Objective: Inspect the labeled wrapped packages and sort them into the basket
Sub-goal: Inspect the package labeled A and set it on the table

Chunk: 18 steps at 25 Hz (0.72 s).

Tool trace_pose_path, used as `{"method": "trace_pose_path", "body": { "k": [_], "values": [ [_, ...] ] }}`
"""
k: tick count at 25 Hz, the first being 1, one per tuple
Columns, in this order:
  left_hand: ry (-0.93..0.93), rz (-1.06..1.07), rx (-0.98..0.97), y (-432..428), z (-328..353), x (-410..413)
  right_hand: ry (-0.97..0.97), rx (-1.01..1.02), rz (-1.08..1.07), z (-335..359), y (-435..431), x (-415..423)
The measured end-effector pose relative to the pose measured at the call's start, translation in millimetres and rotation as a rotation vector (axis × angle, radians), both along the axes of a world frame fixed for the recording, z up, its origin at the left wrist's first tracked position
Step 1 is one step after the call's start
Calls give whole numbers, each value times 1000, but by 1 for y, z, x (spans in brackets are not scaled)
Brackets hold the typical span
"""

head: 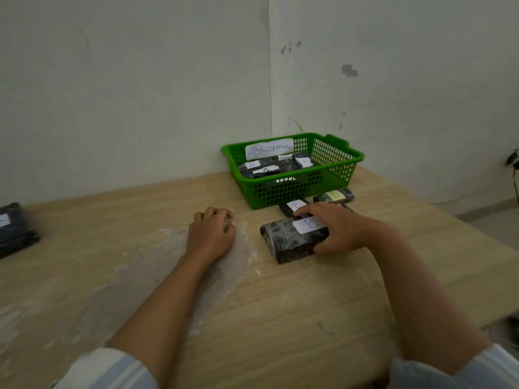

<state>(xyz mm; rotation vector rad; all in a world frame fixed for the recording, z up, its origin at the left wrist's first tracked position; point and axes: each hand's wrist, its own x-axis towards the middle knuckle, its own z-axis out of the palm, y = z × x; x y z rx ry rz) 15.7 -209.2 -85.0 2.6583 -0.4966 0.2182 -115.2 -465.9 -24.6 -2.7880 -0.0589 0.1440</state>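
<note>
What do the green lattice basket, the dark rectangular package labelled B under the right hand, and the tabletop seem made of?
Green lattice basket: moulded plastic, glossy, with grid walls. Dark rectangular package: wrapped in clear film, likely plastic, going by wrinkles and glints; contents unclear. Tabletop: pale wood-grain, matt; wood or laminate, cannot tell.

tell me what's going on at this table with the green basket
A person grips a wrapped package labelled B with the right hand on the table. The left hand rests beside it, fingers curled, holding nothing. Another B package and a yellow-labelled package lie before the green basket marked ABNORMAL, which already holds several.
</note>
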Motion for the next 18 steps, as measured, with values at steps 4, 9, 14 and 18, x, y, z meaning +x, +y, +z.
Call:
{"method": "trace_pose_path", "body": {
  "k": [4, 9, 14, 18],
  "values": [
    [6, -22, 0, 1, -3, 1, 33, -61, 34, 3, 8, -1],
    [-19, -146, 58, 24, 6, 2, -262, 99, 101, 17, 71, 24],
    [-109, -3, 107, 109, 29, 12, -326, 33, 202, 9, 172, 81],
    [-88, 214, 70, 205, 36, 25, -319, 57, 269, -7, 275, 122]
  ]
}}
